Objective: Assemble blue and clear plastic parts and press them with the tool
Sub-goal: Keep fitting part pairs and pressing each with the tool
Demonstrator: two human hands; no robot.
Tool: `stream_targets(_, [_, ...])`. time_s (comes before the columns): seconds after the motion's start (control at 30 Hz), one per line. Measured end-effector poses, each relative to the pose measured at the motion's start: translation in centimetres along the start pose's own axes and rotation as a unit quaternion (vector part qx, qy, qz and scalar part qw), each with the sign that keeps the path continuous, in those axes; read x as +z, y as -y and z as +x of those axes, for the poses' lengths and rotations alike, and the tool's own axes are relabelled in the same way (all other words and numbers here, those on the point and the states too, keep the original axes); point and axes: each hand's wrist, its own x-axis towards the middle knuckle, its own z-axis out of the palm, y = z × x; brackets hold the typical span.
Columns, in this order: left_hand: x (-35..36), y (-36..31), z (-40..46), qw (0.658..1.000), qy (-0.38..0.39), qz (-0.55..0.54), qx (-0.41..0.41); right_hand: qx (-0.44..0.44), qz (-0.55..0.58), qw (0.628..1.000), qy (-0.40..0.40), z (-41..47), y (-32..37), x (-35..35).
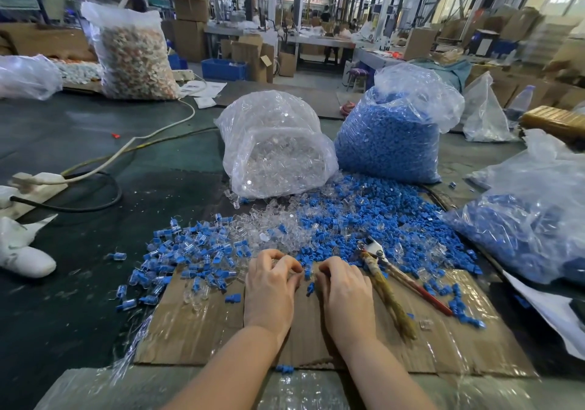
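You have one view only, from the camera on your head, so nothing is shared with a second view. It looks forward and down across the tabletop (pixel 95 143), wide-angled, with straight lines bowing toward the edges. Your forearms enter from the bottom edge, and your hands, left (pixel 270 286) and right (pixel 345 292), sit close below the lens, just under the middle of the frame. The bags (pixel 275 143) stand farther off at mid-height. The upper third takes in the workshop hall beyond, far away and level with your gaze.
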Motion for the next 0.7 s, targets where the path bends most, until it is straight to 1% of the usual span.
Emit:
stream_targets(0.23, [0.04, 0.12, -0.29, 0.999, 0.026, 0.033, 0.004, 0.014, 0.018, 1.000, -0.006, -0.01, -0.34, 0.20])
stream_targets(0.4, [-0.24, -0.06, -0.53, 0.999, 0.000, 0.020, 0.037, 0.017, 0.022, 1.000, -0.004, -0.01, -0.47, 0.19])
stream_targets(0.5, [-0.29, -0.14, -0.69, 0.999, 0.015, 0.006, 0.051, 0.013, 0.034, 0.999, -0.017, -0.19, -0.43, 0.10])
stream_targets(0.7, [-0.22, -0.28, -0.76, 1.000, 0.013, -0.011, 0.011, 0.007, 0.033, 0.999, -0.029, -0.31, -0.45, 0.13])
